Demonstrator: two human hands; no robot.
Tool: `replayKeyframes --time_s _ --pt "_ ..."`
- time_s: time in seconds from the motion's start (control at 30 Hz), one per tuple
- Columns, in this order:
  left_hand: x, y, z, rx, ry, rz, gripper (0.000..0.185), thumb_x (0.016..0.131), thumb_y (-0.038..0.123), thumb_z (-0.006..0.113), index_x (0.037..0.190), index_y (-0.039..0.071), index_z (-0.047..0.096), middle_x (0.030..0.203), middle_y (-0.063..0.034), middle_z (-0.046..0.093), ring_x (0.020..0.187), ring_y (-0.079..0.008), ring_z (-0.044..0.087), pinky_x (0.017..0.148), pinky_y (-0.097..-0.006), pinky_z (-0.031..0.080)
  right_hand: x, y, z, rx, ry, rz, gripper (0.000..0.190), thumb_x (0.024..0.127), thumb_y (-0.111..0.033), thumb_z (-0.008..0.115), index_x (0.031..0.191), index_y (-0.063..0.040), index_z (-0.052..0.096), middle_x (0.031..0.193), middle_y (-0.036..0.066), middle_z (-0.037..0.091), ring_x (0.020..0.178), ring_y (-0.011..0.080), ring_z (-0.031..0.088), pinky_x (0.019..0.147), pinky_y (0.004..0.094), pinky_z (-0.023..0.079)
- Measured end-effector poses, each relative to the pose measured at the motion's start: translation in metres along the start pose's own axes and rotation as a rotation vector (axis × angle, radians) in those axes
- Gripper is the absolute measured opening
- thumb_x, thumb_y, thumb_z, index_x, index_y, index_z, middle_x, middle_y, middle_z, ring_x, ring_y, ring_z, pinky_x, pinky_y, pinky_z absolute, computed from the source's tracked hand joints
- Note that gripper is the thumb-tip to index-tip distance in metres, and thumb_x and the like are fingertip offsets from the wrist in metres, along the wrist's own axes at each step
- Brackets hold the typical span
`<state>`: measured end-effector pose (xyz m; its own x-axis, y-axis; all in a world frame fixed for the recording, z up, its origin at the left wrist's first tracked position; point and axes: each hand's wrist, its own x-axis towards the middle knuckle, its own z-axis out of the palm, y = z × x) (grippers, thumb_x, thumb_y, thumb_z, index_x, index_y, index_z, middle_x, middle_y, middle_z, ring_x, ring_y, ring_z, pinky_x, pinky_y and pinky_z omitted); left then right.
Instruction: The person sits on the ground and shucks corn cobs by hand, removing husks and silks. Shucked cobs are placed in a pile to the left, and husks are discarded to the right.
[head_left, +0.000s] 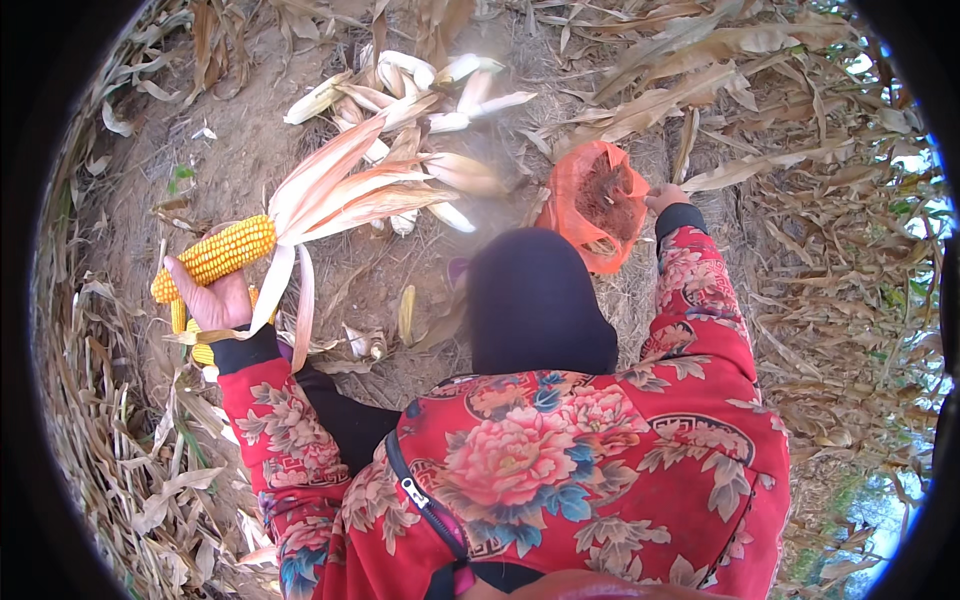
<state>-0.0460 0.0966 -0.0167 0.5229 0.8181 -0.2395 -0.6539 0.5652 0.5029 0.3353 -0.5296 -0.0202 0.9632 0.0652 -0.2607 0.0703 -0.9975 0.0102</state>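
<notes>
My left hand (217, 296) is wrapped around a bare yellow ear of corn (225, 247), thumb across its lower end. Its pulled-back husk (337, 184), pale with reddish streaks, fans out from the other end, and loose strips hang over my wrist. More yellow ears (201, 352) lie on the ground behind that hand, partly hidden by it. On the other side, my right hand (666, 197) pinches the rim of an orange plastic bag (564, 210). Inside the bag is a mass of reddish-brown corn silk (602, 195).
Empty pale husks (397, 75) are heaped on the bare soil (232, 135) ahead of me. Dry corn stalks and leaves (825, 247) line the right side, with more (120, 420) at left. My dark-clothed knee (540, 307) rises between my arms.
</notes>
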Motion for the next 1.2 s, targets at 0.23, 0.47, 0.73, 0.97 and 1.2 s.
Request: replayKeyframes --time_s 0.23,0.47,0.73,0.97,1.2 --pt "0.001 -0.004 0.0 0.024 -0.016 -0.053 0.053 0.086 0.041 0.069 0.116 0.001 0.052 0.11 -0.0183 0.059 0.109 -0.0327 0.055 0.102 -0.0528 0.04 -0.014 -0.065 0.034 0.193 0.323 -0.471 0.042 0.079 -0.028 0.069 0.119 -0.015 0.063 0.119 0.018 0.059 0.114 0.0347 0.056 0.094 0.043 0.047" --pt "0.0 -0.005 -0.007 0.091 -0.013 -0.089 0.049 0.089 0.042 0.066 0.115 0.003 0.052 0.11 -0.0186 0.06 0.112 -0.0336 0.055 0.103 -0.0541 0.039 -0.031 -0.042 0.117 -0.107 0.165 -0.194 0.036 0.079 -0.02 0.064 0.115 -0.017 0.066 0.126 0.017 0.056 0.113 0.0353 0.056 0.097 0.0449 0.047" --pt "0.001 -0.006 -0.017 0.131 0.008 -0.136 0.049 0.089 0.042 0.064 0.114 0.001 0.055 0.109 -0.0188 0.061 0.11 -0.0337 0.056 0.103 -0.0521 0.04 0.022 -0.002 0.139 0.067 0.305 0.174 0.036 0.084 -0.016 0.05 0.116 -0.011 0.066 0.121 0.019 0.06 0.11 0.0368 0.059 0.096 0.0453 0.046" --pt "-0.003 -0.004 -0.015 0.139 0.03 -0.135 0.047 0.089 0.043 0.065 0.111 0.002 0.056 0.109 -0.0185 0.062 0.11 -0.0337 0.056 0.102 -0.0531 0.04 0.016 -0.002 0.121 0.697 0.04 0.017 0.036 0.078 -0.005 0.06 0.112 -0.008 0.068 0.103 0.01 0.07 0.096 0.0186 0.065 0.088 0.0284 0.049" --pt "-0.001 -0.014 -0.005 0.123 0.017 -0.156 0.047 0.089 0.04 0.066 0.114 0.002 0.054 0.109 -0.0199 0.06 0.11 -0.0348 0.056 0.103 -0.0543 0.039 0.001 0.047 0.067 0.849 0.398 0.159 0.023 0.08 -0.006 0.066 0.102 0.0 0.068 0.09 0.007 0.07 0.079 0.0146 0.065 0.074 0.0272 0.051"
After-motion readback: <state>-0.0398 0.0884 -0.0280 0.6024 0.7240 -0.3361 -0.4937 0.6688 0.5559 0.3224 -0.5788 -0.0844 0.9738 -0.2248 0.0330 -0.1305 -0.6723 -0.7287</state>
